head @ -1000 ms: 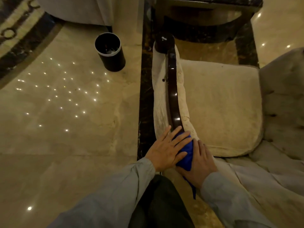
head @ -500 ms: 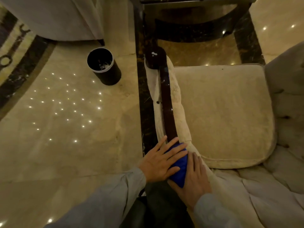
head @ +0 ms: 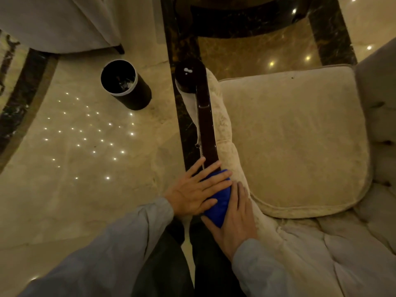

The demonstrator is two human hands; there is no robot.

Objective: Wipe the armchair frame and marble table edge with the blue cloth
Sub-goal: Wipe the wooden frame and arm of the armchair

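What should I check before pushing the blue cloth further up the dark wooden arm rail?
1. Cloth on the frame: the blue cloth sits on the near end of the wooden arm rail. Ok.
2. Hands on the cloth: the left hand lies flat over it and the right hand presses its right side. Ok.
3. Path ahead: the rail shows bare up to its rounded end cap. Ok.
4. Waste bin: stands on the floor left of the chair, apart from the rail. Ok.
5. Rail underside and outer face: hidden from this view. Cannot tell.
6. Marble table edge wiped: cannot tell.
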